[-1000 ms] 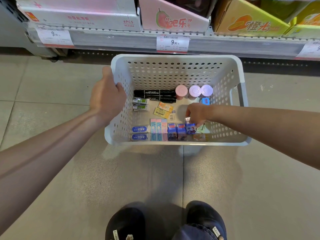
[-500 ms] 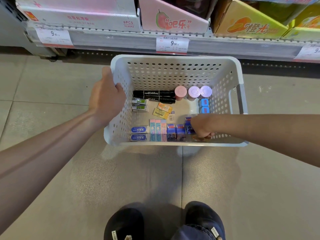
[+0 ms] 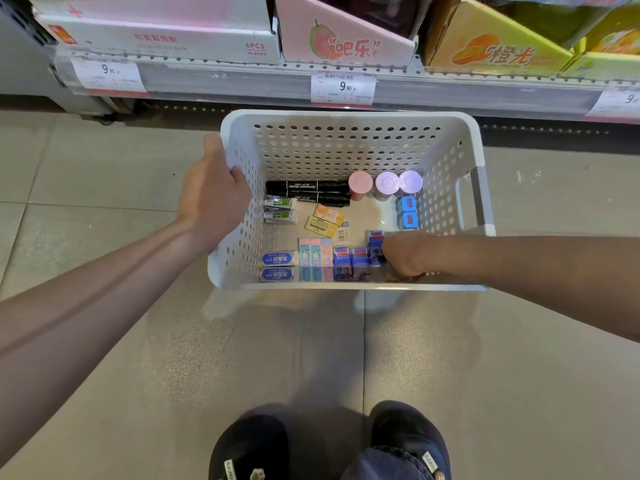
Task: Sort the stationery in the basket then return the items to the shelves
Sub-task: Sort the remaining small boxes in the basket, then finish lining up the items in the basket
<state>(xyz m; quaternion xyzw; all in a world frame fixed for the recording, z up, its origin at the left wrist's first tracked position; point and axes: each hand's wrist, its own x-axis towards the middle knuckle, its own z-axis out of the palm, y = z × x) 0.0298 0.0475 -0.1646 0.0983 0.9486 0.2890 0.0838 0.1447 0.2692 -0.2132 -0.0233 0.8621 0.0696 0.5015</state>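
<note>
The basket [image 3: 349, 147] rim was gripped by the left hand [image 3: 214, 195]; right hand [image 3: 403, 254] was curled among blue boxes [image 3: 358, 263], grip unclear; like items should be grouped tightly.

I'm looking at a shop aisle: at twelve o'clock a retail shelf [image 3: 346, 69] carries printed price tags [image 3: 343, 87] reading 9.90 along its edge, with boxed goods [image 3: 346, 39] in display cartons above a tiled floor [image 3: 104, 375].

Tiled floor below a shop shelf
A white perforated basket [image 3: 346, 147] sat on the grey floor [image 3: 104, 393], just before the shelf [image 3: 242, 79] carrying boxed goods; two dark shoes [image 3: 252, 445] stood nearby.
</note>
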